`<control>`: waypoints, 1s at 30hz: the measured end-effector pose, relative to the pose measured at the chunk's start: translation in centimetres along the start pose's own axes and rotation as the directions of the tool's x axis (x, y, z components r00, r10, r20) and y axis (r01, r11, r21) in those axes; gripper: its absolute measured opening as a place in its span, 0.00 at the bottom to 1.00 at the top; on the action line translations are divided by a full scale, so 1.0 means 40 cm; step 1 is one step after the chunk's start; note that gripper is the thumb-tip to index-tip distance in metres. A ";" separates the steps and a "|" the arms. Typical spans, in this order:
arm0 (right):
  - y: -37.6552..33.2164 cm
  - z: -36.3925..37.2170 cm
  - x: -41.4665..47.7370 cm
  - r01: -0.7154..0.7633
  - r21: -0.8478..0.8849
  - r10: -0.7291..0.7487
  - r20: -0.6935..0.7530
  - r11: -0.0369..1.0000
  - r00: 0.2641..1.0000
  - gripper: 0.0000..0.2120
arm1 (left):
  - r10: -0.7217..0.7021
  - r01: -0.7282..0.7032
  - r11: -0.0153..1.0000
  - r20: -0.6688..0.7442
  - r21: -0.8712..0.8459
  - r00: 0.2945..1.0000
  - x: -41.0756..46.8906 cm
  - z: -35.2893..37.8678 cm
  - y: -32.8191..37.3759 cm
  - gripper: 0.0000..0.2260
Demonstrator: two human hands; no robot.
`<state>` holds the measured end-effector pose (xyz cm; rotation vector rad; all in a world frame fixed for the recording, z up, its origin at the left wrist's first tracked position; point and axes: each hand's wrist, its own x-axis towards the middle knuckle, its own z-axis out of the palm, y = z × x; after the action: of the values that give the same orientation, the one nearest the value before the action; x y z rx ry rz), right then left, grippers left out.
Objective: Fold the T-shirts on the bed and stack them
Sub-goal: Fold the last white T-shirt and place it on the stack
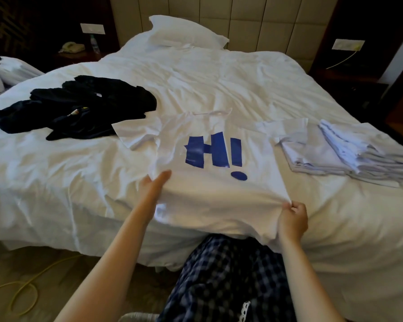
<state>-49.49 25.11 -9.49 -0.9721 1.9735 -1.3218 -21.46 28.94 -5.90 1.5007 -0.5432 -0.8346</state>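
The bed (219,84) fills most of the view under a rumpled white cover. A white T-shirt (219,201) lies face up in the near middle of it, its blue print (214,152) showing, its collar toward the far side and its hem hanging a little over the near edge. On the far left sits a loose heap of dark clothes (84,108), just touching the shirt's left sleeve. On the right is a stack of folded shirts (349,154), just beside the right sleeve. The step in hand looks like spreading this shirt flat before the first fold. It would go best if both hands drew the lower body taut and outward together, so the creases below the print smooth out. The sleeves, especially the crumpled left one, should lie flat and clear of the dark heap before either side is turned in. Pulling unevenly could skew the shirt or drag the bed cover up with it. The left hand (153,189) reaches along the shirt's left side edge with its fingers stretched out, and cloth gathers at their tips. Blur hides whether it actually grips the cloth or only presses it. The right hand (293,219) is curled, pinching the near right corner of the hem between thumb and fingertips and lifting it slightly.
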 end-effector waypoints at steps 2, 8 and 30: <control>0.021 -0.004 -0.005 -0.039 -0.023 0.039 0.001 0.999 0.999 0.12 | -0.126 0.112 0.983 0.088 0.146 0.988 -0.016 -0.022 -0.020 0.27; 0.097 0.009 -0.051 -0.057 -0.092 0.070 0.155 0.994 0.985 0.29 | -0.341 0.113 0.831 0.339 0.545 0.877 -0.073 -0.094 -0.143 0.17; 0.124 -0.052 -0.084 -0.374 0.151 0.238 0.546 0.915 0.803 0.10 | -0.316 0.310 0.939 0.018 0.152 0.949 -0.117 -0.162 -0.172 0.21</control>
<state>-50.43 30.15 -13.20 -0.7411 1.4296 -0.9649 -20.39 37.47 -12.04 1.7374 -0.4084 -1.0939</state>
